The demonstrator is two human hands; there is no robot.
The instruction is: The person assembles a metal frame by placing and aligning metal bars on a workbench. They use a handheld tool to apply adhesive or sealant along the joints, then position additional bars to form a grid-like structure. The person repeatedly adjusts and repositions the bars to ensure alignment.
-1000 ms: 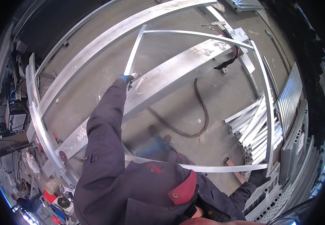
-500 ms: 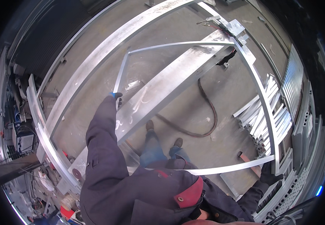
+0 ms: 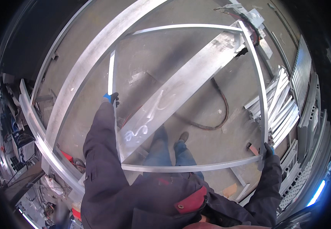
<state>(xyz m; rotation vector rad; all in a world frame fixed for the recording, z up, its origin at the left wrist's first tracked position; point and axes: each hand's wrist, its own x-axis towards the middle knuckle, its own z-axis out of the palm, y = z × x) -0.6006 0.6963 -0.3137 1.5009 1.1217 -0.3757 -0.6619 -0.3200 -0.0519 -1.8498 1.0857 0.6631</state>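
Observation:
A large four-sided frame of slim silvery metal tube [image 3: 196,168] is held up in front of my body. My left hand [image 3: 111,98], in a dark glove with a blue back, is closed around its left side bar. On the right side bar, just above the near corner, my gloved right hand [image 3: 269,150] grips the frame. Below the frame a broad flat metal beam [image 3: 173,86] runs diagonally, with pale chalk-like marks on its near end. At the beam's far end lies a tool with a red cable [image 3: 254,34], partly hidden by the frame's far right corner.
A long wide metal beam [image 3: 77,65] curves along the left. A dark hose [image 3: 225,110] loops across the floor near my feet. To the right lie a pile of cut metal profiles [image 3: 282,103] and a stack of long perforated profiles [image 3: 306,152]. Clutter fills the lower left.
The frame has swung and shifted left, and its near bar now crosses fully before my body. My right hand has moved up and left; my left hand has moved slightly left.

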